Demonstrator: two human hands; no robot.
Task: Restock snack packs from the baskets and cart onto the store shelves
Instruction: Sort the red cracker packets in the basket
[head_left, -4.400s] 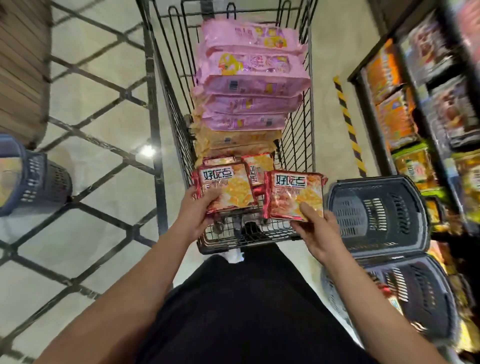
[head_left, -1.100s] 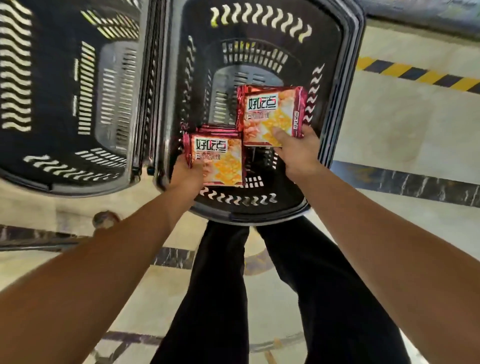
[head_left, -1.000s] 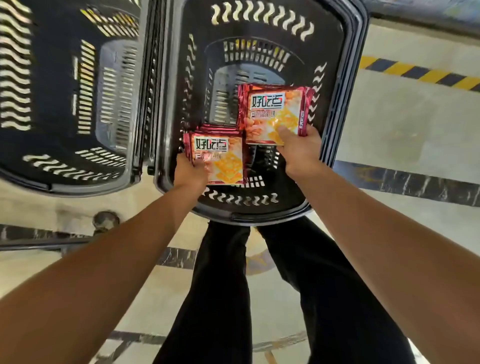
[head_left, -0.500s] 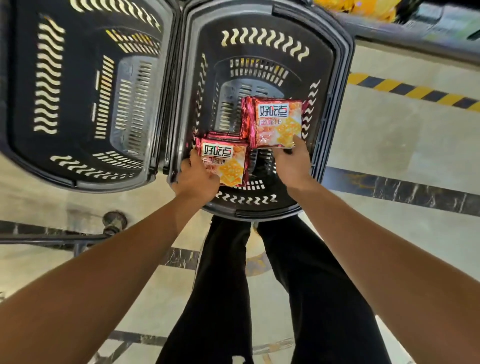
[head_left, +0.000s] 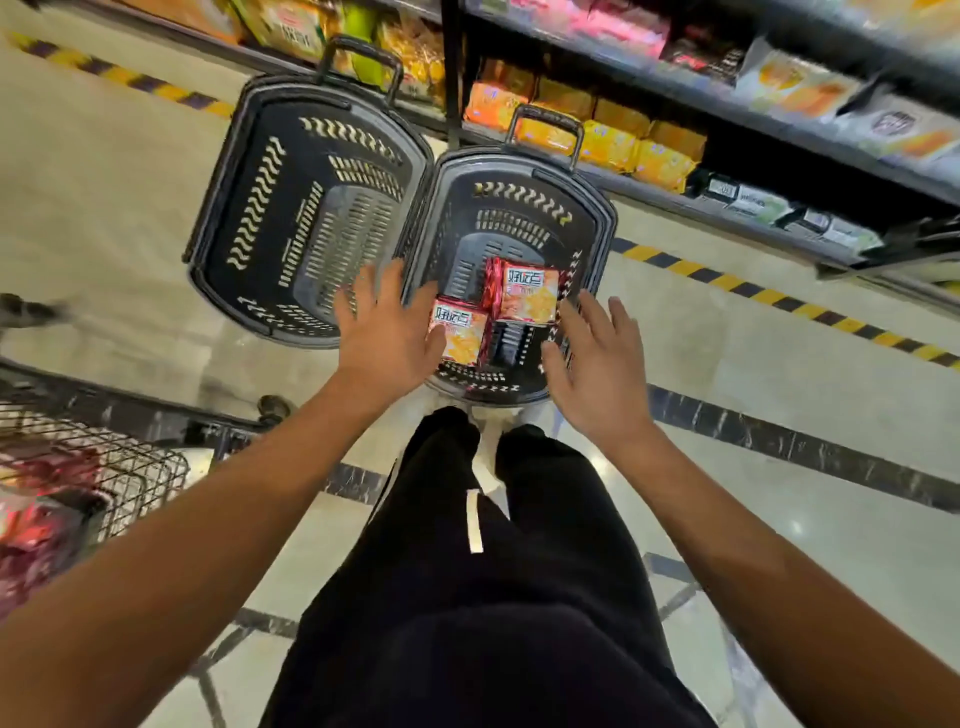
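Two red-and-orange snack packs lie in the right dark basket (head_left: 592, 244) on the floor: one pack (head_left: 460, 335) near its front left, the other pack (head_left: 530, 292) just behind and to the right. My left hand (head_left: 387, 332) hovers with spread fingers over the gap between the two baskets, its thumb beside the nearer pack. Above the basket's front right rim, my right hand (head_left: 597, 358) is spread as well. Neither hand holds anything.
A second dark basket (head_left: 249, 208) stands to the left with nothing in it. Store shelves (head_left: 675, 98) with orange, yellow and pink packs run along the top right. The wire cart (head_left: 104, 467) with packs is at the lower left. My legs stand just before the baskets.
Both hands have let go of the packs, which now lie in the right basket. The hands have lifted and spread open, and the view has pulled back and up.
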